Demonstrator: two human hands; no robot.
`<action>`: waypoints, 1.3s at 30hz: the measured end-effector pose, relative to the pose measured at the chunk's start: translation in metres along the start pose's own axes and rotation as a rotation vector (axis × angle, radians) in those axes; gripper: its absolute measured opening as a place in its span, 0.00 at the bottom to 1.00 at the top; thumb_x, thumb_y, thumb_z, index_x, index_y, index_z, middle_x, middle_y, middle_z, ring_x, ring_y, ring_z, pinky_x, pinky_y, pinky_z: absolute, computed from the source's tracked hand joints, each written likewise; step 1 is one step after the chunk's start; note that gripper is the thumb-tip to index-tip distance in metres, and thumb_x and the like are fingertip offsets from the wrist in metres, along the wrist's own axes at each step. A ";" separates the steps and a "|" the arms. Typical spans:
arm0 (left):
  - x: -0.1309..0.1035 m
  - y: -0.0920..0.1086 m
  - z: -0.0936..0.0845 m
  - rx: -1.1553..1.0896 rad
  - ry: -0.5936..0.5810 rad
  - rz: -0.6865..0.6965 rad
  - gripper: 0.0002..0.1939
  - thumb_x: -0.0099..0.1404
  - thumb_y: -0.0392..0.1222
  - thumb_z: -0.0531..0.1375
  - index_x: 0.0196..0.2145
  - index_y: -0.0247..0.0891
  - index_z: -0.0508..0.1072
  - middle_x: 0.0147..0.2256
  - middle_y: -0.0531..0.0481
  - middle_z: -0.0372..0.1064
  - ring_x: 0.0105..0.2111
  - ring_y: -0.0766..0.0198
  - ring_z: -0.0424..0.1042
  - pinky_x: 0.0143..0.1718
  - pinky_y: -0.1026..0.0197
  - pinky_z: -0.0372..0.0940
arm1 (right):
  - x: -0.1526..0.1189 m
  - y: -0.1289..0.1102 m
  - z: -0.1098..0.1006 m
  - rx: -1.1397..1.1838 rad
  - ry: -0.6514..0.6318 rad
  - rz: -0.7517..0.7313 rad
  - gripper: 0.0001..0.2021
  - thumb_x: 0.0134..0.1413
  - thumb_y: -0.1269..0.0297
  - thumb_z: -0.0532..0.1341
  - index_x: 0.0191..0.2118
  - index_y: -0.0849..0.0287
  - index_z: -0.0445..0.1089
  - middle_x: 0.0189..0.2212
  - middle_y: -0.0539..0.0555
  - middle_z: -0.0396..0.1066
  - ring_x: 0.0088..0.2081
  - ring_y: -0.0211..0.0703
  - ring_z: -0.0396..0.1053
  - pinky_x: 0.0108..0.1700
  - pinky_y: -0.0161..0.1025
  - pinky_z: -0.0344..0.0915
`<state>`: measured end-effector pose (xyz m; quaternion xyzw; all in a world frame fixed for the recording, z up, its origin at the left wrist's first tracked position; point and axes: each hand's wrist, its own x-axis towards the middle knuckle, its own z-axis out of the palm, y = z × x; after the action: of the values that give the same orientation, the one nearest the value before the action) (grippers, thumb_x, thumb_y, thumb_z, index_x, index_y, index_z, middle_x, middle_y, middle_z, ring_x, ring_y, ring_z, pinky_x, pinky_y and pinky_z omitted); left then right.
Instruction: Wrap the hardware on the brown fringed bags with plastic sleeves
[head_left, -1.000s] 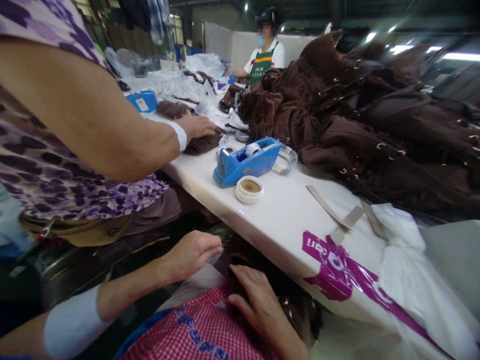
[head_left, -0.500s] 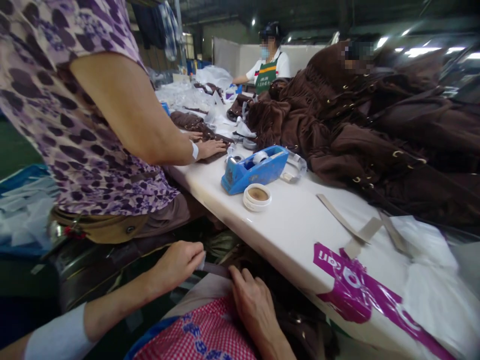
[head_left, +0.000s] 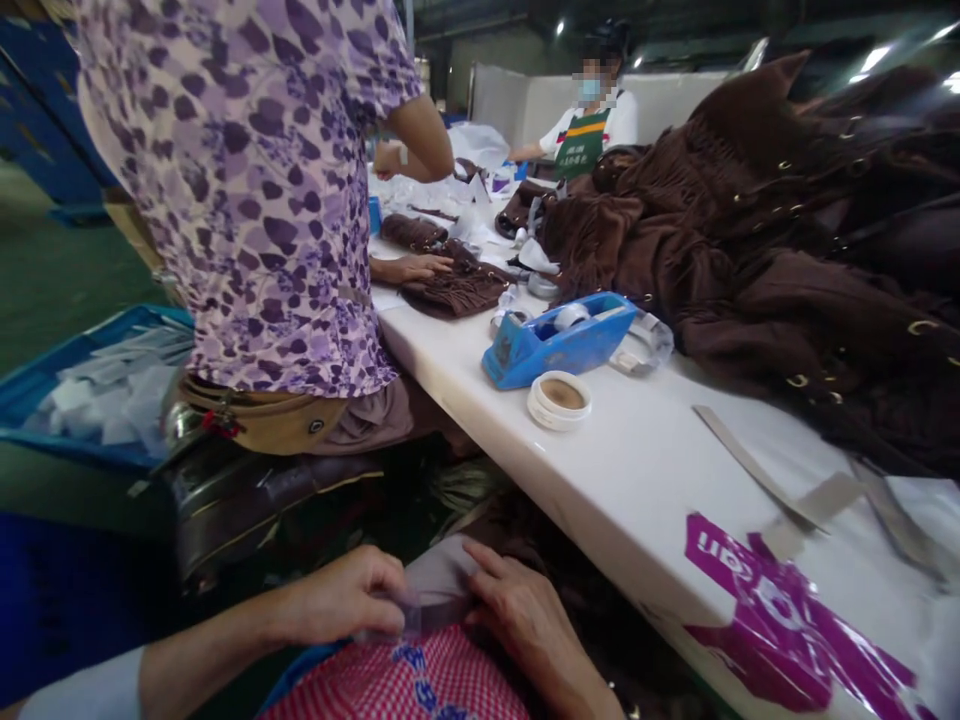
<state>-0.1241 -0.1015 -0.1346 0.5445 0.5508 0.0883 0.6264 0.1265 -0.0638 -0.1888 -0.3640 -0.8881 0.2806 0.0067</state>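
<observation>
White table (head_left: 637, 480) holds one blue tape dispenser (head_left: 559, 338), one round tub (head_left: 559, 400).

The open tub (head_left: 559, 400) sits before the tape dispenser (head_left: 559, 338) on the table (head_left: 622, 470)

Blue bin (head_left: 75, 449) w/ white scraps (head_left: 116, 400) is sitting nr person in floral top (head_left: 262, 220); masked person in green apron (head_left: 583, 145) is showing in bkgd.
</observation>
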 end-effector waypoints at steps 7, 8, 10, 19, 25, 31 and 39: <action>0.010 -0.004 -0.002 0.340 0.071 0.058 0.06 0.55 0.35 0.53 0.23 0.37 0.66 0.19 0.57 0.59 0.21 0.68 0.61 0.24 0.69 0.52 | 0.005 0.005 -0.007 0.014 -0.070 -0.006 0.10 0.59 0.79 0.57 0.37 0.58 0.72 0.38 0.51 0.77 0.37 0.42 0.76 0.32 0.35 0.59; 0.012 -0.004 -0.002 0.353 0.075 0.050 0.06 0.55 0.34 0.53 0.22 0.38 0.66 0.19 0.57 0.59 0.20 0.68 0.61 0.23 0.69 0.52 | 0.007 0.006 -0.008 -0.001 -0.072 0.000 0.09 0.59 0.77 0.57 0.36 0.58 0.72 0.38 0.52 0.77 0.36 0.44 0.76 0.32 0.36 0.57; 0.018 -0.003 0.000 0.370 0.074 0.060 0.07 0.55 0.34 0.54 0.20 0.38 0.64 0.17 0.58 0.57 0.20 0.69 0.59 0.22 0.68 0.50 | 0.010 0.007 -0.011 -0.022 -0.072 0.007 0.06 0.59 0.74 0.59 0.35 0.59 0.73 0.37 0.53 0.77 0.36 0.45 0.76 0.31 0.37 0.55; 0.031 0.012 -0.001 0.372 0.002 0.159 0.15 0.63 0.38 0.53 0.19 0.37 0.58 0.19 0.58 0.50 0.21 0.70 0.53 0.24 0.67 0.48 | 0.002 0.006 -0.031 0.010 -0.051 0.036 0.07 0.61 0.68 0.59 0.33 0.58 0.74 0.35 0.53 0.76 0.37 0.44 0.74 0.34 0.38 0.55; 0.038 0.028 0.014 0.376 -0.017 0.176 0.17 0.64 0.38 0.53 0.18 0.38 0.59 0.18 0.58 0.49 0.20 0.69 0.52 0.24 0.65 0.48 | 0.003 0.001 -0.033 0.095 -0.056 0.012 0.07 0.60 0.67 0.59 0.32 0.58 0.74 0.35 0.54 0.76 0.37 0.45 0.74 0.35 0.39 0.56; 0.060 0.041 0.034 0.314 -0.088 0.220 0.14 0.63 0.37 0.54 0.19 0.38 0.63 0.19 0.57 0.52 0.22 0.68 0.55 0.24 0.66 0.50 | -0.004 0.011 -0.029 0.256 -0.065 -0.008 0.03 0.57 0.71 0.61 0.37 0.56 0.70 0.37 0.51 0.76 0.39 0.43 0.73 0.37 0.35 0.59; 0.069 0.047 0.034 0.181 -0.149 0.151 0.05 0.56 0.31 0.54 0.27 0.38 0.67 0.25 0.56 0.64 0.26 0.66 0.66 0.28 0.67 0.60 | -0.012 0.017 -0.033 0.409 -0.023 0.050 0.13 0.51 0.79 0.57 0.40 0.56 0.60 0.38 0.54 0.73 0.40 0.46 0.71 0.40 0.38 0.60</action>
<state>-0.0484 -0.0535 -0.1458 0.6437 0.4660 0.0441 0.6054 0.1537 -0.0455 -0.1677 -0.3738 -0.8035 0.4590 0.0634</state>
